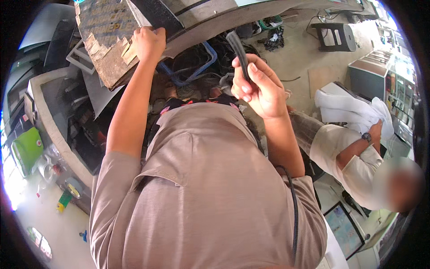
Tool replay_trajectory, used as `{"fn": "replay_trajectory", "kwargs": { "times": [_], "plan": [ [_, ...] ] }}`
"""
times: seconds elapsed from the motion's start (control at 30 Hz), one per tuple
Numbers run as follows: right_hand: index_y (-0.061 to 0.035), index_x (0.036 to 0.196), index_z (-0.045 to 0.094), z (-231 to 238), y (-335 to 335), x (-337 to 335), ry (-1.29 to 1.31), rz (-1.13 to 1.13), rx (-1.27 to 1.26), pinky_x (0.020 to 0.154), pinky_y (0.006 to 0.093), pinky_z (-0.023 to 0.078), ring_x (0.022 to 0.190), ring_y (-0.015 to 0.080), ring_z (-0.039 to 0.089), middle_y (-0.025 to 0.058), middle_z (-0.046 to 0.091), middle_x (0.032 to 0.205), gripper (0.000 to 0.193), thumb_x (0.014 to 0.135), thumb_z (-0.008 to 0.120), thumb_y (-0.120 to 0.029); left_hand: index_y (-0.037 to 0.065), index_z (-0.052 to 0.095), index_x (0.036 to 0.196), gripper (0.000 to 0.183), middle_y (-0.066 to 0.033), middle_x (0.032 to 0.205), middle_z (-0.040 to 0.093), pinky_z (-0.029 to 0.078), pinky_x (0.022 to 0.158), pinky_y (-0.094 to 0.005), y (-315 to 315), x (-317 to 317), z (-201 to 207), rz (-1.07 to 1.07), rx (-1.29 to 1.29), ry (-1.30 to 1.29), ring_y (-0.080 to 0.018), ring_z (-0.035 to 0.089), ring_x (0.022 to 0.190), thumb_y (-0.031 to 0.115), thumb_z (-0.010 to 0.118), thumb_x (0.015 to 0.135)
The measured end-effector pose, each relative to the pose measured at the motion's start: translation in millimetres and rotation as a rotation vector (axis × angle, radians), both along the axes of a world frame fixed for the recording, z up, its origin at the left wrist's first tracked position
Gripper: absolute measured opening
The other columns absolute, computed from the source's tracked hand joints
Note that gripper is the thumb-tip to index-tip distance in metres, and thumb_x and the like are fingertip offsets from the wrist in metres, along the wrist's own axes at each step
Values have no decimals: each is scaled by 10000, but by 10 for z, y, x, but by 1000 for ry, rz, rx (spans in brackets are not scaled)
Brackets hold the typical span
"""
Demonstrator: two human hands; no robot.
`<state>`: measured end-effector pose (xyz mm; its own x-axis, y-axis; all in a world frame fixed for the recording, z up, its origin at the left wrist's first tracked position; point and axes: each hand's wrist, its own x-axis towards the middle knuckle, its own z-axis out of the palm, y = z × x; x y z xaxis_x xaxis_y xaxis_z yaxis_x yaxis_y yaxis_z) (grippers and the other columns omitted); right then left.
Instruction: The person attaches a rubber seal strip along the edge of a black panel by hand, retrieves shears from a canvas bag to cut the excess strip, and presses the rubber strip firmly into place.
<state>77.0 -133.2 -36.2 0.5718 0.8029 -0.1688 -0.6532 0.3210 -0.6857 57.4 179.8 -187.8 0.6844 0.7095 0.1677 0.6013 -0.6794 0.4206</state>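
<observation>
Right hand: raised before the wearer's body, the right hand [260, 85] grasps a black strip [238, 47] between thumb and fingers.
Black strip: up in the air, just right of the workbench [204, 28] edge; its upper end looks soft, its lower end disappears inside the fingers.
Left hand: the left hand [150, 44] is curled where a worn board [105, 33] meets a dark panel [160, 19]; its fingertips are out of my sight, so I can't tell whether it grips or merely rests.
Lettering: large capitals across the board's face, scuffed, with the surface torn away below.
Dark panel: cut off at the top.
Blue basket [213, 57]: partly behind the bench; its dark contents blur together.
Co-worker [347, 145]: one arm reaches to a white bundle [340, 110], contents unclear.
</observation>
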Motion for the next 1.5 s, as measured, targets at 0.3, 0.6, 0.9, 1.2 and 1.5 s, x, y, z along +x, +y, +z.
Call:
{"fn": "replay_trajectory", "kwargs": {
  "times": [0.3,0.6,0.9,1.2,1.5],
  "plan": [
    [-16,1036,574,-19,114,-25,68,29,-29,634,272,398,686,128,480,44,505,728,203,949,453,-155,-19,608,1080,232,-60,891,636,555,702,-312,-461,-435,912,109,-1652,-623,-162,652,727,96,668,888],
    [-46,929,508,167,327,-119,-161,90,-207,548,255,285,551,82,318,-20,377,641,355,1054,422,-367,72,579,1037,206,23,834,618,561,736,-275,-711,-712,1576,-176,-2028,-669,-100,644,754,122,713,888],
    [-36,829,485,352,388,-237,-343,42,-401,518,258,256,543,87,312,10,391,623,457,1046,404,-430,23,598,1082,286,-1,885,657,561,745,-259,-687,-716,1625,-245,-2038,-726,-74,638,764,180,735,886],
    [-14,874,498,374,416,-295,-468,-5,-471,524,247,257,562,81,318,23,412,665,432,1045,417,-402,105,579,1027,183,65,761,582,576,715,-222,-723,-631,1614,-223,-1956,-681,-55,629,671,226,679,934],
    [-11,876,500,371,410,-305,-476,-13,-497,522,237,258,563,72,319,16,401,652,426,1046,414,-391,33,615,1078,215,10,825,603,471,655,-221,-763,-553,1847,-93,-2239,-716,-85,589,712,182,681,937]
  ]
}}
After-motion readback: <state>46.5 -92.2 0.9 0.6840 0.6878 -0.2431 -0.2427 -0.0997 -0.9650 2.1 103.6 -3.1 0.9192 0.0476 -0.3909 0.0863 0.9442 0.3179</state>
